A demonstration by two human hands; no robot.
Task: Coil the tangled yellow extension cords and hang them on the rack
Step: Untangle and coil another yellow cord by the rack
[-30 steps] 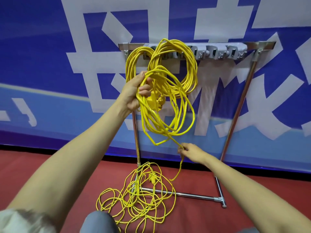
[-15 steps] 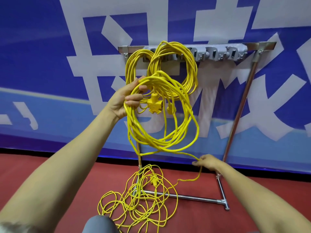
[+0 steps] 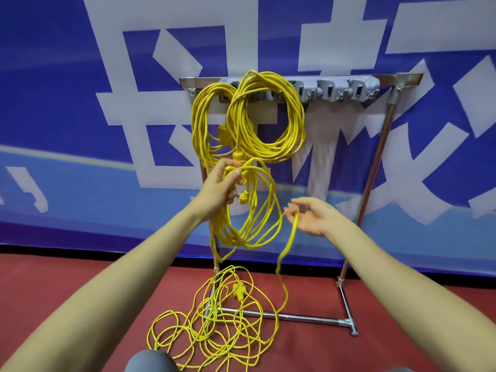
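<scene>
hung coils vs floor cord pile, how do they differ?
The hung coils are gathered into round bundles on the rack; the floor pile sprawls in loose, crossing loops. Hung coils clear the floor; the pile lies on it, across the rack's base bar. Both are yellow cord.

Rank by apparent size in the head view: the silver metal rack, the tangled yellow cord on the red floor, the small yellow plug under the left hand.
1. silver metal rack
2. tangled yellow cord on the red floor; nearer the camera, so it may look oversized
3. small yellow plug
</scene>
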